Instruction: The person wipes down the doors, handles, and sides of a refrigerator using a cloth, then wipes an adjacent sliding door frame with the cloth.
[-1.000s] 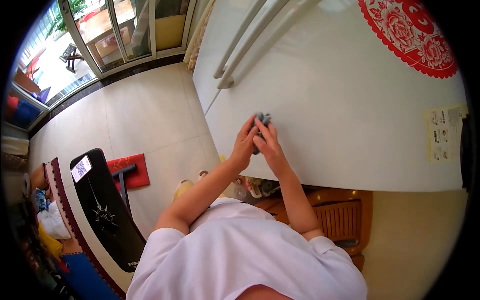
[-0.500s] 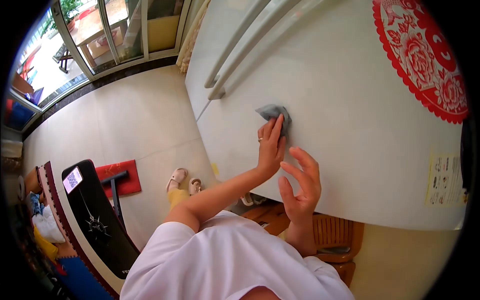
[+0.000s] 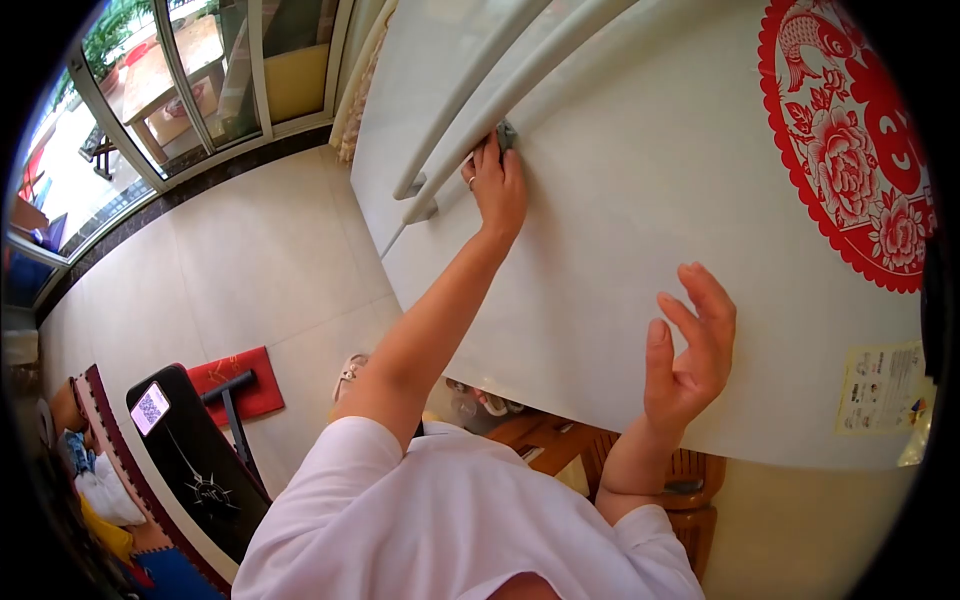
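My left hand [image 3: 497,190] presses a grey cloth [image 3: 507,134] against the white refrigerator door [image 3: 620,200], just beside the long pale handle [image 3: 520,90]. Its fingers cover most of the cloth, and a ring shows on one of them. Lower and to the right, my right hand [image 3: 692,350] is raised in front of the door with its fingers apart and nothing in it. A red paper-cut decoration [image 3: 845,150] is stuck on the door at the upper right, and a label sheet [image 3: 880,390] sits below it.
Brown wooden furniture [image 3: 700,480] stands beneath my right arm. On the left are a black padded bench [image 3: 190,470], a red mat [image 3: 262,395] and piled cloths [image 3: 105,490]. Glass doors [image 3: 215,80] are at the upper left, beyond the tiled floor [image 3: 230,260].
Both hands were together on the cloth; they have separated. My left hand has moved the cloth up to the handle. My right hand has come away and moved right, empty.
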Demonstrator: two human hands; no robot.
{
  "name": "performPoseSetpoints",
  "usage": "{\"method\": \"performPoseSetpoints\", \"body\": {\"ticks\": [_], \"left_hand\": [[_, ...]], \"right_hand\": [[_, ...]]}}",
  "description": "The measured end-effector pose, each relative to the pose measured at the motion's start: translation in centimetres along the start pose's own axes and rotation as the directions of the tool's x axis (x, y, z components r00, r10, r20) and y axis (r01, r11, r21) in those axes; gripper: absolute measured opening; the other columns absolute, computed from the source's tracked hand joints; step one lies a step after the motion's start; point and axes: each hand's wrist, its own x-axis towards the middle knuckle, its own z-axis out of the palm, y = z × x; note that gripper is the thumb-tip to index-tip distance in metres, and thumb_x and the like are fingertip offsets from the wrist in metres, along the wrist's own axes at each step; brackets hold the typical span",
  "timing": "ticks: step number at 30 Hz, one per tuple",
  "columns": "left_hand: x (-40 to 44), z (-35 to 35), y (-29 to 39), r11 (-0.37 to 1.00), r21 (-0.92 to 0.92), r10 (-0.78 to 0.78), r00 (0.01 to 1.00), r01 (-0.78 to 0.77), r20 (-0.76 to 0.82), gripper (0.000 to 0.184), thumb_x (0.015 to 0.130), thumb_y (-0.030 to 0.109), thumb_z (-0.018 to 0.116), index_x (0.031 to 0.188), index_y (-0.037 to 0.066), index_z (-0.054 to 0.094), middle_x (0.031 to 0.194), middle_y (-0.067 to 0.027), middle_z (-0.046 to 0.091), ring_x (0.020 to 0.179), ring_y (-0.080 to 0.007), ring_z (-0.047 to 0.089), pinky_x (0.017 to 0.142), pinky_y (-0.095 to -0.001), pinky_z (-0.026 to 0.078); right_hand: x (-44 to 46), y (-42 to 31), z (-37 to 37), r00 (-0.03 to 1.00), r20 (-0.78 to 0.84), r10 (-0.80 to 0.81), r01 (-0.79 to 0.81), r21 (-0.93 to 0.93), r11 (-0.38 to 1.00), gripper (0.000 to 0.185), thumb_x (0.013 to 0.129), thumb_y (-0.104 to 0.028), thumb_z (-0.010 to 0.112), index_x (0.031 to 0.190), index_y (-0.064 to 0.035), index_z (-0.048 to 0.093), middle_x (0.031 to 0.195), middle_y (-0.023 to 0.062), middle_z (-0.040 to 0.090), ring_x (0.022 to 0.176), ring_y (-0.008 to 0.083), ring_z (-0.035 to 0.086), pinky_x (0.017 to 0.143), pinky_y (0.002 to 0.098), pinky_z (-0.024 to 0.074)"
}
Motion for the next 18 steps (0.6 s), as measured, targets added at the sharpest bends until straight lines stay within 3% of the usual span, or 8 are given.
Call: {"method": "performPoseSetpoints", "body": {"ticks": [2,5,8,10,13,15,16,18], "left_hand": [[0.0,0.1,2.6,0.990,-0.101,-0.092,0.995,0.096,0.046,0.050,0.093,0.016,0.047,0.141,0.001,0.042,0.141,-0.0181,0.042,0.126,-0.0395,0.034,0.108,-0.0478,0.026],[-0.8,0.1,7.0,0.992,0.040,0.118,0.989,-0.122,0.093,0.050,0.094,0.019,0.047,0.141,0.001,0.042,0.142,-0.0197,0.041,0.127,-0.0401,0.034,0.109,-0.0483,0.025],[-1.0,-0.2,6.9,0.975,-0.181,0.156,0.980,-0.133,0.124,0.050,0.097,0.025,0.043,0.142,0.003,0.042,0.144,-0.0231,0.038,0.128,-0.0428,0.032,0.109,-0.0479,0.023],[-0.7,0.7,2.6,0.977,0.047,-0.210,0.977,0.209,0.030,0.052,0.094,0.028,0.049,0.139,0.002,0.044,0.142,-0.0228,0.040,0.127,-0.0425,0.034,0.108,-0.0492,0.027],[-0.2,0.0,-3.5,0.918,0.087,-0.389,0.921,0.387,0.007,0.054,0.094,0.032,0.049,0.139,0.003,0.044,0.144,-0.0219,0.038,0.129,-0.0419,0.033,0.108,-0.0492,0.027],[0.2,-0.7,-3.3,0.720,-0.011,-0.694,0.720,0.694,-0.021,0.057,0.093,0.035,0.048,0.138,0.001,0.044,0.147,-0.0217,0.034,0.134,-0.0392,0.028,0.109,-0.0488,0.024],[0.3,-0.1,-2.8,0.727,-0.011,-0.686,0.727,0.686,-0.020,0.057,0.093,0.035,0.048,0.138,0.001,0.044,0.147,-0.0217,0.034,0.134,-0.0392,0.028,0.109,-0.0488,0.024],[-0.7,1.8,-1.2,0.928,0.057,-0.365,0.930,0.368,-0.051,0.059,0.094,0.035,0.048,0.139,-0.002,0.042,0.150,-0.0226,0.029,0.138,-0.0384,0.023,0.111,-0.0489,0.020]], "right_hand": [[1.0,0.0,-0.2,0.999,0.005,-0.040,0.040,-0.016,0.999,0.016,0.080,-0.006,0.065,0.095,-0.0049,0.070,0.115,0.0122,0.062,0.110,0.0326,0.057,0.092,0.0419,0.0482],[2.8,0.2,-0.3,0.995,0.008,-0.099,0.099,-0.051,0.994,0.016,0.079,-0.004,0.065,0.095,-0.0051,0.071,0.114,0.0114,0.063,0.110,0.0320,0.058,0.091,0.0410,0.0486],[3.9,0.4,0.1,0.991,0.015,-0.136,0.137,-0.093,0.986,0.016,0.079,-0.002,0.064,0.093,-0.0050,0.071,0.114,0.0110,0.063,0.109,0.0313,0.058,0.091,0.0401,0.0490],[5.1,1.2,0.5,0.985,-0.005,-0.172,0.170,-0.106,0.980,0.016,0.079,-0.002,0.064,0.093,-0.0050,0.071,0.113,0.0108,0.063,0.109,0.0308,0.058,0.090,0.0397,0.0493],[5.2,2.4,0.8,0.981,-0.027,-0.191,0.186,-0.144,0.972,0.015,0.079,-0.001,0.063,0.092,-0.0051,0.072,0.113,0.0103,0.064,0.108,0.0302,0.059,0.089,0.0393,0.0498],[5.1,2.7,0.9,0.992,-0.054,-0.117,0.107,-0.153,0.982,0.015,0.079,0.000,0.064,0.090,-0.0055,0.072,0.111,0.0096,0.064,0.107,0.0295,0.059,0.088,0.0386,0.0502],[5.1,2.7,0.9,0.991,-0.064,-0.120,0.109,-0.154,0.982,0.015,0.079,0.000,0.064,0.090,-0.0055,0.072,0.111,0.0096,0.064,0.107,0.0295,0.059,0.088,0.0386,0.0502],[4.9,2.4,0.8,0.982,-0.036,-0.183,0.175,-0.157,0.972,0.016,0.078,0.000,0.064,0.090,-0.0055,0.072,0.110,0.0090,0.064,0.106,0.0294,0.060,0.087,0.0382,0.0504]]}}
